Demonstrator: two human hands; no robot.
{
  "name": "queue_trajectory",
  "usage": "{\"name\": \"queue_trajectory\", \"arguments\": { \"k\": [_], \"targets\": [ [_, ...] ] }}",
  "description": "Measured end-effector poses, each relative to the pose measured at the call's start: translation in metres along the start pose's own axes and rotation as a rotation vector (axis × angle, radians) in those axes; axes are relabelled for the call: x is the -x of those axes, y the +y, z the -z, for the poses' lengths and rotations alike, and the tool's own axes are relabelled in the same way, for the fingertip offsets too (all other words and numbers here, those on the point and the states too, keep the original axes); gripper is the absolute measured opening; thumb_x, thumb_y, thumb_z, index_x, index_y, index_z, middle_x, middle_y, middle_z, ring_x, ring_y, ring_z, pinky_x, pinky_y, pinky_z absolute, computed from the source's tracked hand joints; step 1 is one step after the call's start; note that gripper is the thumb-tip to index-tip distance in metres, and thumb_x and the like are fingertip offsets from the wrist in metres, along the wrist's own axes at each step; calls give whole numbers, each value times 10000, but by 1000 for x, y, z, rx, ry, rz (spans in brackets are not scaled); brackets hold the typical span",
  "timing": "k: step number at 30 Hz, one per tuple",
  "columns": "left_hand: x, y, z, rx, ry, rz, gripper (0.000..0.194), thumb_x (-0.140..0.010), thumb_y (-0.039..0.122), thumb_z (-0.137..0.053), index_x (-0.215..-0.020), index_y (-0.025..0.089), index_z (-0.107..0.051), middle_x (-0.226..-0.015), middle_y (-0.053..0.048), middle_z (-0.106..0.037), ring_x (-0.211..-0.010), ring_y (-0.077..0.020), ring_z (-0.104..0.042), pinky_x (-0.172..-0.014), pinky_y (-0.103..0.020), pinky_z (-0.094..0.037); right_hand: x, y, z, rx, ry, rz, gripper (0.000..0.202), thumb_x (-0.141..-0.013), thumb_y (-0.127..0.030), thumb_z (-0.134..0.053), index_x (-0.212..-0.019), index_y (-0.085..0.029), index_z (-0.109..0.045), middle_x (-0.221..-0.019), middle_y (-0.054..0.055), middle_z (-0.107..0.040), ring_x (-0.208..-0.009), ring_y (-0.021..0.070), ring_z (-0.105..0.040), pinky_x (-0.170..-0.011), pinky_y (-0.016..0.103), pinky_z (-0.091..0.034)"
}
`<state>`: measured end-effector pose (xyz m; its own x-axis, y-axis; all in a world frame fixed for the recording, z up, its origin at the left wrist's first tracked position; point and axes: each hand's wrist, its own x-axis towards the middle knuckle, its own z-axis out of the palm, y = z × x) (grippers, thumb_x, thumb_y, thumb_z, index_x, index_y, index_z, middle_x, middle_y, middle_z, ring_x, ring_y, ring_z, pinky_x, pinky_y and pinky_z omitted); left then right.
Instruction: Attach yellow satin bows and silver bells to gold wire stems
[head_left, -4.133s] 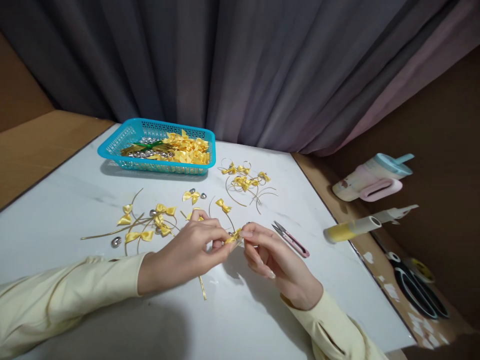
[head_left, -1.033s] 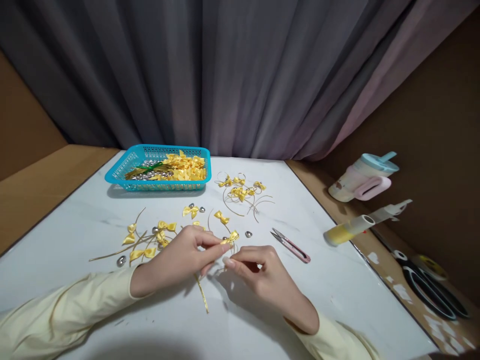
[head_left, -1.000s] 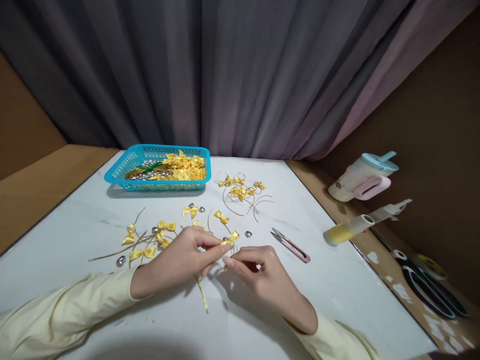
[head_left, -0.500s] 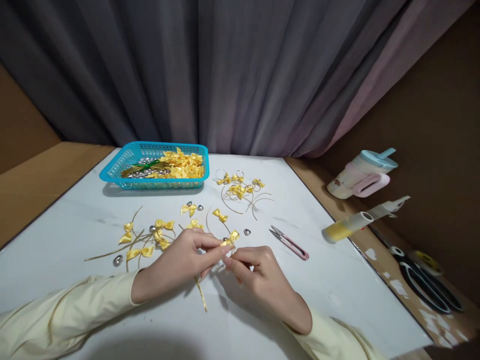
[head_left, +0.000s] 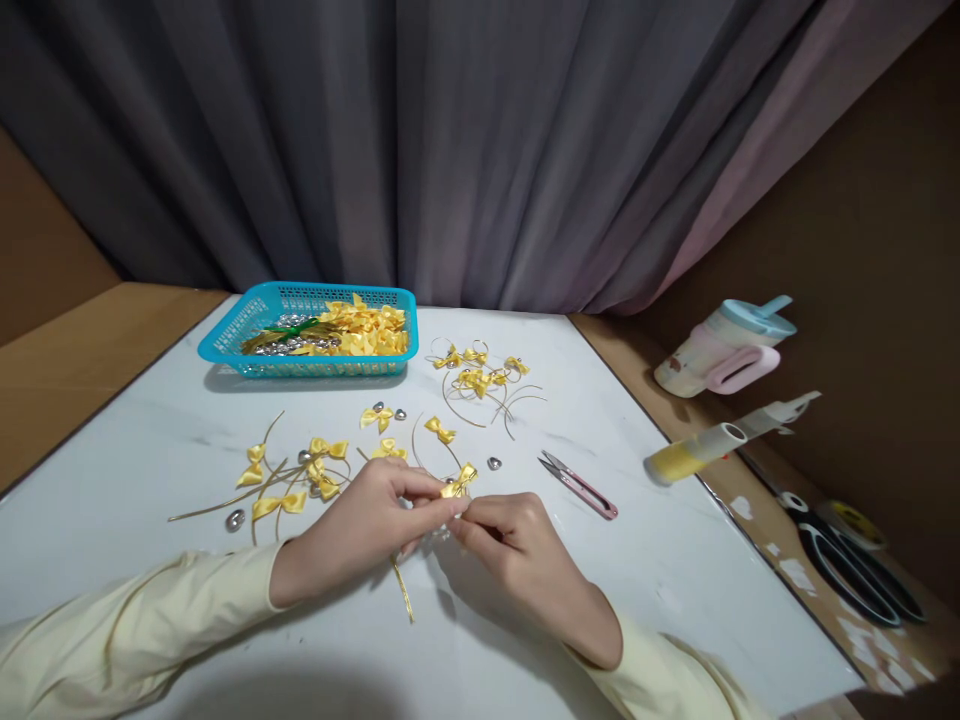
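Now the left hand [head_left: 379, 510] pinches one yellow bow [head_left: 459, 481]; the right hand [head_left: 525, 545] sits just below it, its contact point hidden, so I cannot tell its grip. Left of the left hand lie four bows [head_left: 279, 505], partly overlapping. Beyond the right hand are one pair of scissors [head_left: 583, 490] and one silver heart [head_left: 494, 463]. Past both hands, one blue basket [head_left: 330, 367] holds heaped bows [head_left: 371, 328] too crowded to count.

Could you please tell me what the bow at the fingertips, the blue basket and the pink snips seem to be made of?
Bow: probably satin ribbon, given its soft sheen and folds.
Basket: likely smooth moulded plastic, judging by its regular perforations.
Snips: greyish blades suggest metal; the pink handles could be painted metal or plastic.
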<state>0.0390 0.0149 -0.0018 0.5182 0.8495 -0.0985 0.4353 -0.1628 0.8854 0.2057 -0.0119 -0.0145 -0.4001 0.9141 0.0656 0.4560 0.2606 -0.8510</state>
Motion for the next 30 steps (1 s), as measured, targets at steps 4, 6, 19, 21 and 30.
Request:
{"name": "queue_trajectory", "arguments": {
  "k": [4,6,19,21,30],
  "targets": [
    [0,-1,-1,-7,31,15,413,-819,368,-515,-465,160,-476,-444,39,-417,-485,-103,-404,-532,-228,-319,0,-1,-1,15,2,26,336,-821,-154,-407,-523,-187,-257,-486,-53,-285,-472,79,-267,-495,232,-253],
    [-1,-1,-2,-19,40,19,395,-816,368,-512,-482,158,-498,-472,32,-445,-498,-106,-405,-542,-233,-318,0,0,-1,37,6,36,326,-815,-146,-403,-524,-188,-262,-487,-51,-294,-470,80,-274,-497,235,-255],
    [-3,-8,-7,-133,113,-26,351,-795,318,-524,-482,173,-459,-509,24,-481,-632,-145,-425,-688,-267,-330,2,2,-6,180,-26,13,300,-844,-172,-393,-544,-181,-381,-511,-35,-397,-476,87,-320,-500,228,-267],
    [-3,-6,-4,-119,133,-10,349,-790,318,-528,-480,175,-453,-529,12,-513,-658,-155,-438,-679,-268,-332,4,0,-2,183,-24,-22,245,-846,-217,-430,-603,-184,-427,-499,-50,-395,-455,82,-317,-477,222,-255],
    [-3,-7,-2,-176,172,-95,411,-813,313,-513,-469,177,-333,-489,29,-423,-629,-144,-395,-692,-283,-321,3,-5,18,-32,108,-249,250,-799,-330,-539,-965,-143,-550,-439,-95,-401,-407,84,-350,-429,202,-293]
  ]
}}
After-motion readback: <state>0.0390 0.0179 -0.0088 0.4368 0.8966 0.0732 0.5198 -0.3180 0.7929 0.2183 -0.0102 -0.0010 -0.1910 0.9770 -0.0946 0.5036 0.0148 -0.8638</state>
